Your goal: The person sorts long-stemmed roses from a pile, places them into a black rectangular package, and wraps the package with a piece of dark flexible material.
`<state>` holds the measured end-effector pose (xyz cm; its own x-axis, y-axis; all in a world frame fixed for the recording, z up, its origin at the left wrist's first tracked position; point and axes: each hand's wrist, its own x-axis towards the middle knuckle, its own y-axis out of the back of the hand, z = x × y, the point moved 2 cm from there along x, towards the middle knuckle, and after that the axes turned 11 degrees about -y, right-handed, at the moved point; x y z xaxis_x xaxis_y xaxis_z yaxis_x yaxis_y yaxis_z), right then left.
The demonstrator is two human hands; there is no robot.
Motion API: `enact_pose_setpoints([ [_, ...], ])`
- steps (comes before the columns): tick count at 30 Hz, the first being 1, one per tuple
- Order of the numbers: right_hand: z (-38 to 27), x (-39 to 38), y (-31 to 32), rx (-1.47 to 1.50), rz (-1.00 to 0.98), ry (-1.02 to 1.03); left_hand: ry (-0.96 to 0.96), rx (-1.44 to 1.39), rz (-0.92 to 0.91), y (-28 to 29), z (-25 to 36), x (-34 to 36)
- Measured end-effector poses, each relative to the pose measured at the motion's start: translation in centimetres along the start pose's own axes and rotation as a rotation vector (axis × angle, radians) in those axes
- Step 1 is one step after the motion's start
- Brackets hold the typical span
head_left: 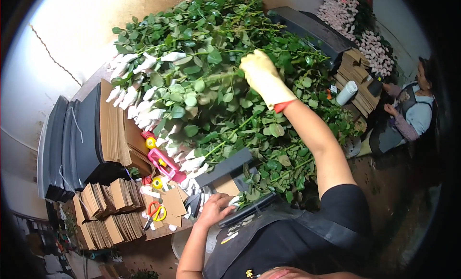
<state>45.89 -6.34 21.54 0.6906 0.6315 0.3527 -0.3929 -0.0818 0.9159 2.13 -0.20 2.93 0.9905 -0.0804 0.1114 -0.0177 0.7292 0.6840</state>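
Observation:
My right hand (261, 77), in a pale yellow glove with a red cuff, is stretched over a large heap of leafy rose stems (201, 106). Its fingers are closed around a rose stem (223, 78), whose leaves are slightly blurred. White-sleeved rose heads (141, 108) point to the left side of the pile. My bare left hand (214, 210) lies low, close to my apron, with thumb and fingers apart. It rests beside a dark folded sheet (225, 168) with a brown cardboard inside, where a white-sleeved bud lies near the thumb.
At left stand dark sheets (86, 135) and stacked brown cardboard pieces (115, 207). Nearer lie a pink tape dispenser (165, 164) and red-yellow scissors (156, 212). Another person (413, 111) is at the right, near a white roll (346, 92) and pale wrapped flowers (377, 53).

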Motion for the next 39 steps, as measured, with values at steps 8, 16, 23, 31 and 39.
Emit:
enact_pose_setpoints([
  [8,3.4,-5.9,4.9,0.466,0.269,0.001,-0.018,0.016,0.184,-2.2,-1.1,-0.9],
  [16,8.0,-15.0,9.2,0.732,0.349,0.183,0.070,-0.079,0.219,-2.7,-1.4,-1.2],
  [23,10.1,-24.8,-0.8,0.690,-0.207,0.257,0.383,-0.527,0.283,-5.5,-5.8,-2.6],
  [31,10.6,-27.3,-4.0,0.328,-0.317,0.297,0.256,-0.562,0.523,-5.1,-3.6,-1.9],
  [39,3.1,-20.6,2.9,0.527,-0.142,0.036,0.132,-0.162,0.356,-3.8,-2.2,-2.0],
])
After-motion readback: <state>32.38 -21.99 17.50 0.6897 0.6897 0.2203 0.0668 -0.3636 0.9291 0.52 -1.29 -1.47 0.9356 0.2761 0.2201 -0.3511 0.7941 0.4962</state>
